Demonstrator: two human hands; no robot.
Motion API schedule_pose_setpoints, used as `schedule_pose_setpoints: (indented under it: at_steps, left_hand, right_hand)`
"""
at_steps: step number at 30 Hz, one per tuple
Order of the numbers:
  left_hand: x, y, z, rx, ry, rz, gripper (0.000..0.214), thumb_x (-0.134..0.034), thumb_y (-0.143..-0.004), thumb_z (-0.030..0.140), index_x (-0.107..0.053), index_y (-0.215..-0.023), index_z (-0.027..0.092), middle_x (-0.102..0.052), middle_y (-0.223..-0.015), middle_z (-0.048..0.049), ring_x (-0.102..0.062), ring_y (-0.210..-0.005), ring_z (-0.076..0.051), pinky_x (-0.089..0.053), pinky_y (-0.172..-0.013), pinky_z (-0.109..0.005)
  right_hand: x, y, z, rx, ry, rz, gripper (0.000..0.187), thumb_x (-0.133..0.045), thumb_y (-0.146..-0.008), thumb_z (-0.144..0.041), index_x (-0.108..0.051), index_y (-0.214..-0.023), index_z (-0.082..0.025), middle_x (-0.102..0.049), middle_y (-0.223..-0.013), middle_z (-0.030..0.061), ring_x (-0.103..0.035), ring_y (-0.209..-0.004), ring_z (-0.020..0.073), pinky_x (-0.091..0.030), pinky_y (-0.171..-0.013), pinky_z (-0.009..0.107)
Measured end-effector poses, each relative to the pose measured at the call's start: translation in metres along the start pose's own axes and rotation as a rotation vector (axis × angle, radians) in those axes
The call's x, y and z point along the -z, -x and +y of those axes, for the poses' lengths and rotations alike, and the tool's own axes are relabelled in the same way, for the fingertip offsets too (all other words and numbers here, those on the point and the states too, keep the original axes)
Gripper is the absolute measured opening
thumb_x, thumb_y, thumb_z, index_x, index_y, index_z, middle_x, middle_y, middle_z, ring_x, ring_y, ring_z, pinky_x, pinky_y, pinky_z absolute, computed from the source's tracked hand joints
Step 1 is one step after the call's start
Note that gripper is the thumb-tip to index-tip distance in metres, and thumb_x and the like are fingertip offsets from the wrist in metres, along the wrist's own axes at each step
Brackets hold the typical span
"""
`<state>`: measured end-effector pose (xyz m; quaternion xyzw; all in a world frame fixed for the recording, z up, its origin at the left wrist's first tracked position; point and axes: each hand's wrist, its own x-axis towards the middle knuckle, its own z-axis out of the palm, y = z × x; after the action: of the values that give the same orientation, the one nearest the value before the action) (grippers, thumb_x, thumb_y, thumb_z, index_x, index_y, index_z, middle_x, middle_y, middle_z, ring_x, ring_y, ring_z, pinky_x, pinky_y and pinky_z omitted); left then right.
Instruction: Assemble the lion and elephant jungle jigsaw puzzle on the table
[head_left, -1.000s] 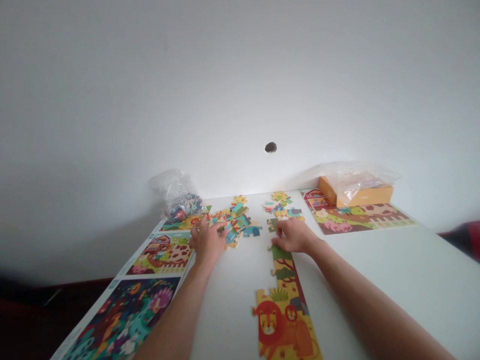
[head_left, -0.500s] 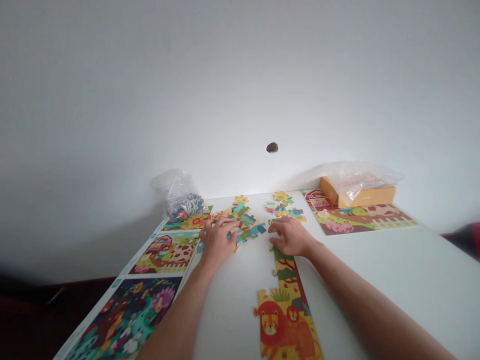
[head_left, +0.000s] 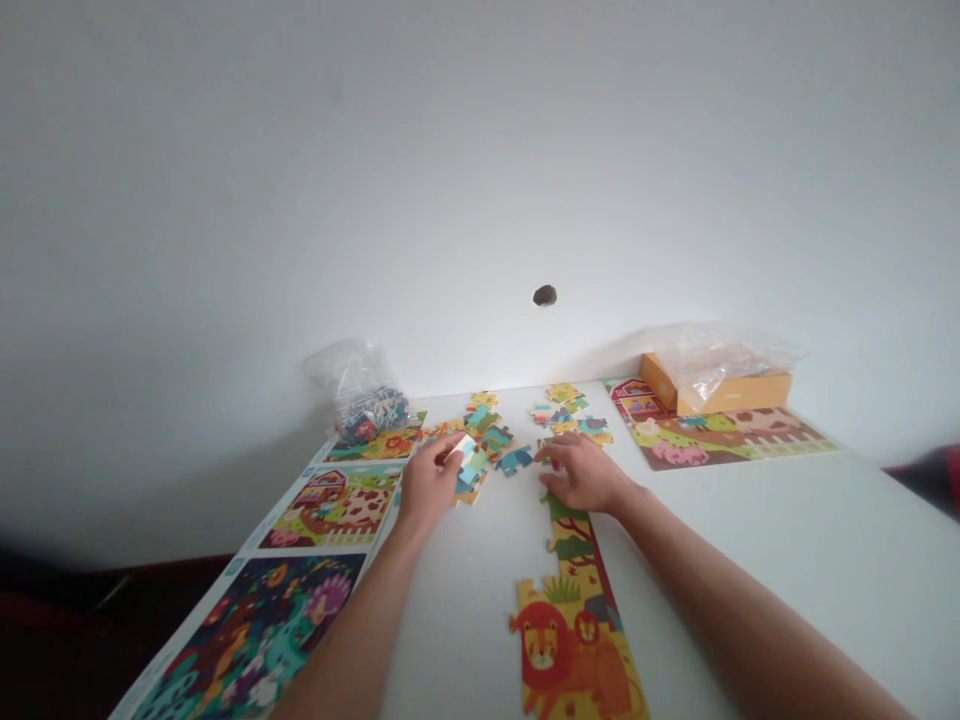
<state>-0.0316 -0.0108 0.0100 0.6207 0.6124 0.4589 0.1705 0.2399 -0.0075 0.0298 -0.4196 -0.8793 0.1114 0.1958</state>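
My left hand (head_left: 431, 485) pinches a puzzle piece (head_left: 465, 449) with a pale, light-blue face, raised over the pile. Loose puzzle pieces (head_left: 495, 440) lie around it, one with a blue elephant (head_left: 514, 460) between the two hands. My right hand (head_left: 589, 475) rests at the far end of a joined puzzle strip (head_left: 574, 560), its fingers bent and apart, with no piece seen in them. The strip runs toward me and ends in a lion picture (head_left: 551, 650). Whatever lies under the right palm is hidden.
More loose pieces (head_left: 574, 415) lie near the wall. Picture sheets (head_left: 330, 508) line the left side. A clear bag of pieces (head_left: 367, 400) sits at the back left. An orange box (head_left: 735, 394) under a plastic bag stands on a farm picture (head_left: 739, 435) at the back right.
My left hand has turned and closed, lifting a puzzle piece from the pile. Pieces it covered now show. My right hand has hardly moved.
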Motion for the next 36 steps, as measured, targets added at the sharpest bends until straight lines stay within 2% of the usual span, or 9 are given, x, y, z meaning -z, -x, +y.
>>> schedule_pose_setpoints:
  at_steps: [3, 5, 8, 10, 16, 21, 23, 31, 36]
  left_hand:
    - [0.001, -0.002, 0.002, 0.108, 0.202, 0.091, 0.037, -0.064, -0.074, 0.033, -0.073, -0.105, 0.015, -0.073, -0.091, -0.0059, -0.066, -0.077, -0.020, -0.053, -0.069, -0.029]
    - [0.001, -0.001, 0.007, 0.180, 0.351, 0.082, 0.039, -0.068, -0.069, 0.036, -0.071, -0.102, 0.015, -0.071, -0.088, -0.0048, -0.066, -0.073, -0.019, -0.052, -0.063, -0.027]
    - [-0.002, 0.002, 0.016, 0.251, 0.525, -0.032, 0.037, -0.074, -0.066, 0.037, -0.067, -0.096, 0.015, -0.070, -0.084, -0.0030, -0.064, -0.067, -0.016, -0.052, -0.058, -0.026]
    - [-0.004, 0.005, 0.022, 0.235, 0.564, -0.137, 0.031, -0.075, -0.067, 0.036, -0.065, -0.089, 0.015, -0.068, -0.080, -0.0016, -0.062, -0.063, -0.014, -0.051, -0.058, -0.026]
    - [-0.005, 0.013, 0.035, 0.211, 0.497, -0.265, 0.023, -0.075, -0.068, 0.033, -0.064, -0.077, 0.015, -0.059, -0.062, 0.0036, -0.053, -0.051, -0.009, -0.042, -0.050, -0.021]
    - [-0.006, 0.015, 0.038, 0.167, 0.503, -0.344, 0.031, -0.073, -0.072, 0.032, -0.069, -0.098, 0.015, -0.058, -0.062, 0.0050, -0.051, -0.048, -0.008, -0.040, -0.048, -0.021]
    - [-0.006, 0.015, 0.037, 0.164, 0.483, -0.374, 0.032, -0.072, -0.073, 0.032, -0.070, -0.099, 0.014, -0.057, -0.061, 0.0048, -0.049, -0.047, -0.008, -0.038, -0.047, -0.021]
    - [-0.008, 0.014, 0.036, 0.175, 0.442, -0.396, 0.029, -0.072, -0.071, 0.031, -0.071, -0.094, 0.013, -0.063, -0.063, 0.0019, -0.051, -0.050, -0.009, -0.038, -0.049, -0.021]
    - [-0.007, 0.014, 0.035, 0.104, 0.389, -0.420, 0.030, -0.069, -0.074, 0.034, -0.074, -0.095, 0.013, -0.063, -0.063, 0.0011, -0.052, -0.053, -0.011, -0.039, -0.052, -0.022]
  right_hand:
    - [0.000, 0.000, 0.000, -0.007, -0.012, 0.008, 0.026, -0.061, -0.083, -0.025, -0.069, -0.107, -0.019, -0.068, -0.088, 0.0048, -0.061, -0.088, 0.0206, -0.042, -0.087, 0.032]
    - [0.000, 0.000, 0.000, -0.009, -0.021, 0.027, 0.027, -0.060, -0.084, -0.026, -0.069, -0.109, -0.019, -0.068, -0.088, 0.0049, -0.061, -0.087, 0.0201, -0.042, -0.087, 0.031]
    - [-0.001, 0.000, 0.001, -0.001, -0.035, 0.068, 0.029, -0.059, -0.086, -0.026, -0.068, -0.112, -0.019, -0.069, -0.088, 0.0049, -0.061, -0.086, 0.0197, -0.043, -0.085, 0.031]
    - [-0.001, 0.000, 0.001, 0.003, -0.040, 0.082, 0.030, -0.058, -0.086, -0.025, -0.067, -0.113, -0.019, -0.069, -0.087, 0.0045, -0.061, -0.085, 0.0195, -0.043, -0.084, 0.031]
    - [-0.001, 0.000, 0.004, 0.001, -0.030, 0.080, 0.024, -0.055, -0.085, -0.019, -0.069, -0.104, -0.019, -0.070, -0.086, 0.0045, -0.062, -0.084, 0.0186, -0.043, -0.083, 0.029]
    - [-0.003, 0.000, 0.007, 0.002, -0.032, 0.101, 0.024, -0.053, -0.084, -0.016, -0.071, -0.100, -0.019, -0.071, -0.087, 0.0050, -0.064, -0.083, 0.0182, -0.044, -0.082, 0.028]
    - [-0.003, 0.000, 0.009, -0.002, -0.032, 0.120, 0.024, -0.054, -0.082, -0.015, -0.071, -0.098, -0.019, -0.072, -0.087, 0.0053, -0.064, -0.082, 0.0182, -0.045, -0.081, 0.028]
    - [-0.006, 0.001, 0.013, -0.031, -0.026, 0.158, 0.025, -0.054, -0.081, -0.014, -0.073, -0.096, -0.020, -0.073, -0.085, 0.0048, -0.066, -0.079, 0.0187, -0.047, -0.078, 0.028]
    - [-0.005, 0.000, 0.012, -0.034, -0.035, 0.160, 0.025, -0.054, -0.081, -0.014, -0.073, -0.096, -0.020, -0.073, -0.086, 0.0045, -0.066, -0.079, 0.0185, -0.047, -0.078, 0.028]
